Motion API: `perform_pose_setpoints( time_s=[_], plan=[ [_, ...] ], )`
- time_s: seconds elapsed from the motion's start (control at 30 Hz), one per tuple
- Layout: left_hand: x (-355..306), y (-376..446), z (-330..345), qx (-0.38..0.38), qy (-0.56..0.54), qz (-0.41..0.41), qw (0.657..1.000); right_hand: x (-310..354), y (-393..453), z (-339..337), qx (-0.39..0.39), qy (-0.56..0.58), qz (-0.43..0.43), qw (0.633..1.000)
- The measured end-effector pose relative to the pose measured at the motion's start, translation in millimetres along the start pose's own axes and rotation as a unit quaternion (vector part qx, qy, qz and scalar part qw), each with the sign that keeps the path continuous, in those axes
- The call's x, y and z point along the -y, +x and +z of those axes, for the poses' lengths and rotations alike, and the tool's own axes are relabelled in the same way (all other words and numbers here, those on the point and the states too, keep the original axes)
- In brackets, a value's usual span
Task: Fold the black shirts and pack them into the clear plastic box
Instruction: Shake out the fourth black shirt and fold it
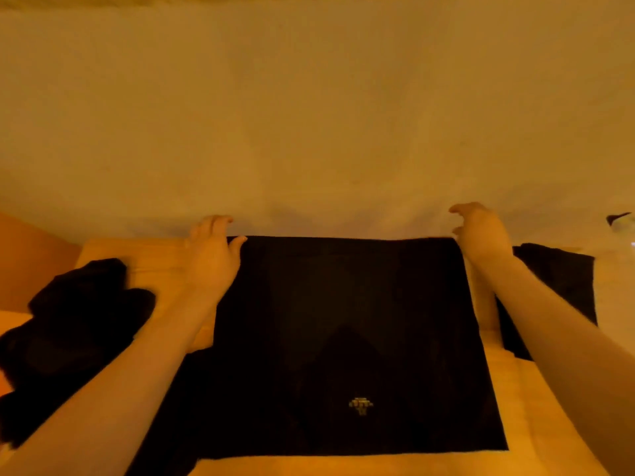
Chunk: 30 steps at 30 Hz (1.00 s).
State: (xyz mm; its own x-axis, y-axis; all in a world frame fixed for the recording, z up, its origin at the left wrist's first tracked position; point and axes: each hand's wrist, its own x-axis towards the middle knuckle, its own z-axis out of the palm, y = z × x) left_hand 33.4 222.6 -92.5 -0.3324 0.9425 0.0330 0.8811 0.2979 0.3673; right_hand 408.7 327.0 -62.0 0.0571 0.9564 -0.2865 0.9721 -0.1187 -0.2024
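Note:
A black shirt (343,321) lies spread flat on the wooden table (549,424), with a small gold print near its front edge. My left hand (209,255) is at the shirt's far left corner; the thumb touches the cloth and the fingers reach past the table's far edge. At the far right corner, my right hand (481,231) hovers with loosely curled fingers and holds nothing I can see. A heap of crumpled black shirts (68,331) sits at the left. Another black garment (556,286) lies flat to the right, behind my right forearm.
A pale wall or sheet (309,115) rises directly behind the table's far edge. At the far right edge something pale, perhaps clear plastic (622,249), and a small dark object (616,218) show partly; I cannot tell what they are.

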Motion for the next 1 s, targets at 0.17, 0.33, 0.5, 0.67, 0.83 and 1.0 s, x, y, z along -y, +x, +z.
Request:
perform_pose_setpoints(
  time_s=[0.17,0.33,0.5,0.67,0.83,1.0],
  plan=[
    [-33,-76,33,0.109,0.080,0.113,0.984,31,-71,54,-0.019,-0.028,-0.173,0.984],
    [-16,-75,43,0.128,0.129,0.114,0.977,8,-75,78,0.015,-0.065,-0.132,0.989],
    [-13,-83,23,0.174,0.174,0.103,0.964,9,-82,70,0.034,-0.087,-0.121,0.988],
    [15,-158,-11,0.118,0.182,0.092,0.972,34,-154,85,0.012,-0.081,-0.201,0.976],
    [62,-205,-18,0.174,0.186,0.075,0.964,10,-207,119,0.027,-0.070,-0.169,0.983],
    [74,-199,-18,0.124,0.164,0.041,0.978,-15,-217,121,0.004,-0.085,-0.146,0.986]
  ],
)
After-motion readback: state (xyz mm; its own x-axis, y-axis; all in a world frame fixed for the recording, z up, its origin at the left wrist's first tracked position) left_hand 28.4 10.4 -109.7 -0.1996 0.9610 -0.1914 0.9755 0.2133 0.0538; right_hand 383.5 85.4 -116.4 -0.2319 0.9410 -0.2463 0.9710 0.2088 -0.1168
